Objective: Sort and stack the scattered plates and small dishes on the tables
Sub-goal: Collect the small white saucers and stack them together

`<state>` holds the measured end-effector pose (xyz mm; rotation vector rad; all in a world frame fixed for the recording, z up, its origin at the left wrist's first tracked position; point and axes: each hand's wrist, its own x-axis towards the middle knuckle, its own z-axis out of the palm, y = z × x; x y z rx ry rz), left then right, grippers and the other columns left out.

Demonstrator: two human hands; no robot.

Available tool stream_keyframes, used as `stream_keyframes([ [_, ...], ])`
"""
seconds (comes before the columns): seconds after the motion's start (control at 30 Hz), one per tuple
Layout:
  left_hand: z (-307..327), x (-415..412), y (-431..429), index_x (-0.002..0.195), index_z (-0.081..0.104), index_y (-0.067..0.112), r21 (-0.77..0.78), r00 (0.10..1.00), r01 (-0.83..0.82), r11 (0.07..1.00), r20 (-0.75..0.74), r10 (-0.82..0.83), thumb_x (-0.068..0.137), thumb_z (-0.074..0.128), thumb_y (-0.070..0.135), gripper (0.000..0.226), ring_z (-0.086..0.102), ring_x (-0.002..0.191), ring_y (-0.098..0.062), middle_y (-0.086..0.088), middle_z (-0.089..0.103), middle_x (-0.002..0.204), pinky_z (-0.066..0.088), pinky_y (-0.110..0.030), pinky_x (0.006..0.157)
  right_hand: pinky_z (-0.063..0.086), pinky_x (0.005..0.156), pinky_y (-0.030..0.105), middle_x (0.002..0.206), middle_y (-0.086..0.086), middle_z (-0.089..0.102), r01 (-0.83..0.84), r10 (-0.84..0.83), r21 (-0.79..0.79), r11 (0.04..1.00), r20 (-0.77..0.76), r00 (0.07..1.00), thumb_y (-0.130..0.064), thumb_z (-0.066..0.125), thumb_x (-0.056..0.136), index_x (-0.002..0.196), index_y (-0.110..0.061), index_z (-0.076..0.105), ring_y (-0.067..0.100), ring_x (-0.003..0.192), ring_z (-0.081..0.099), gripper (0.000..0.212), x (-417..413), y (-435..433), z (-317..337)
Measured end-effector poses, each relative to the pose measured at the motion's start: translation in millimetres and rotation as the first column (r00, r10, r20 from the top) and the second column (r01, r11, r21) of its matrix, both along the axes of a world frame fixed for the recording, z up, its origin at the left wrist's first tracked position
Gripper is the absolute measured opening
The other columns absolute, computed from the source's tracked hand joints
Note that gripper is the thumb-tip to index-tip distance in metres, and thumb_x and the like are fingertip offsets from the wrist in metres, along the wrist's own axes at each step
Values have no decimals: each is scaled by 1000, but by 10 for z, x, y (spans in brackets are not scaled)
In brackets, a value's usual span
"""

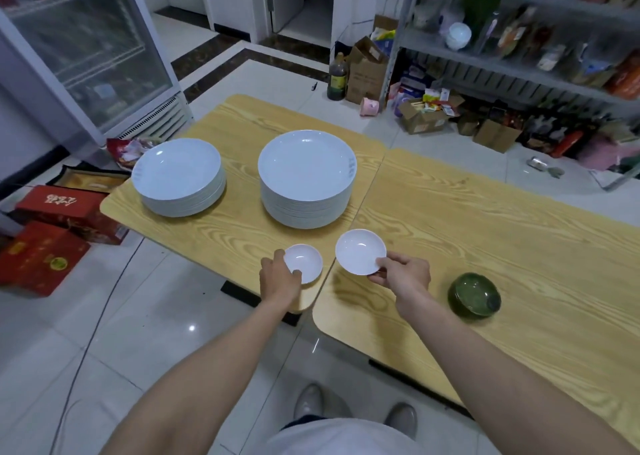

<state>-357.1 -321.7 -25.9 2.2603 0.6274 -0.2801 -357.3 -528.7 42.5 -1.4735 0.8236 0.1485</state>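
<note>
With the left hand [278, 278] gripping one small dish [304, 263] at the counter [485, 219] edge and the right hand [403, 274] pinching another dish [360, 251] just beside, lower it level, nesting both

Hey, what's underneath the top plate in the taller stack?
More white plates; only their rims show down the side of the taller stack, which sits on the left wooden table. The top plate covers their faces.

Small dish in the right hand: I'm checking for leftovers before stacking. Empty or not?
Empty. The small dish, pinched at its rim by the right hand, shows a bare white inside with only a light reflection.
</note>
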Motion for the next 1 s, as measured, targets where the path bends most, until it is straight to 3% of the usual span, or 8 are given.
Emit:
stream_keyframes([
  [0.17, -182, 63, 54, 136, 46, 9, -96, 995, -99, 990, -1, 99, 88, 54, 0, 50, 50, 118, -37, -18, 50, 131, 45, -40, 89, 58, 55, 23, 97, 16, 70, 15, -15, -16, 1000, -18, 1000, 7, 67, 83, 105, -3, 67, 23, 61, 73, 24, -8, 18, -59],
  [0.33, -216, 114, 92, 126, 58, 12, -256, 972, -220, 941, 21, 233, 83, 47, -8, 49, 58, 109, -32, -13, 61, 123, 50, -30, 70, 62, 69, 32, 93, 15, 72, 45, -46, -11, 999, -37, 998, 6, 68, 82, 104, -4, 68, 23, 60, 73, 24, 34, -7, -134],
  [0.4, -192, 117, 65, 125, 60, 14, -321, 965, -236, 917, 34, 260, 83, 46, -9, 50, 62, 104, -33, -13, 62, 120, 58, -37, 74, 62, 74, 35, 93, 14, 72, 56, -56, -6, 998, -36, 998, 6, 68, 82, 104, -4, 68, 23, 61, 74, 24, 45, -28, -151],
  [0.5, -120, 119, -36, 126, 62, 16, -394, 965, -216, 893, 55, 257, 84, 46, -9, 51, 64, 99, -34, -12, 62, 117, 59, -46, 82, 62, 66, 30, 95, 16, 72, 82, -82, 10, 997, -16, 997, 6, 69, 82, 103, -3, 68, 23, 63, 74, 23, 54, -83, -129],
  [0.67, 136, 161, -368, 128, 62, 15, -490, 967, -141, 860, 117, 225, 86, 50, -10, 51, 66, 96, -34, -8, 60, 116, 57, -21, 53, 61, 69, 31, 92, 16, 73, 120, -121, 43, 992, 34, 992, 6, 67, 83, 104, -3, 68, 26, 64, 74, 23, 59, -321, 7],
  [0.77, 338, 155, -663, 128, 63, 16, -498, 969, -80, 864, 164, 184, 87, 50, -9, 50, 69, 91, -32, -7, 62, 116, 52, -16, 47, 61, 72, 32, 87, 14, 74, 147, -153, 81, 986, 78, 985, 5, 67, 84, 97, -7, 68, 27, 67, 75, 18, 40, -560, 129],
  [1.0, 649, -37, -1712, 118, 65, 21, -553, 970, 43, 832, 222, 98, 86, 48, -10, 47, 67, 92, -38, 2, 60, 103, 47, -11, 46, 60, 60, 26, 80, 11, 76, 229, -245, 115, 967, 161, 956, 4, 69, 82, 92, -10, 70, 27, 68, 75, 17, -245, -1500, 323],
])
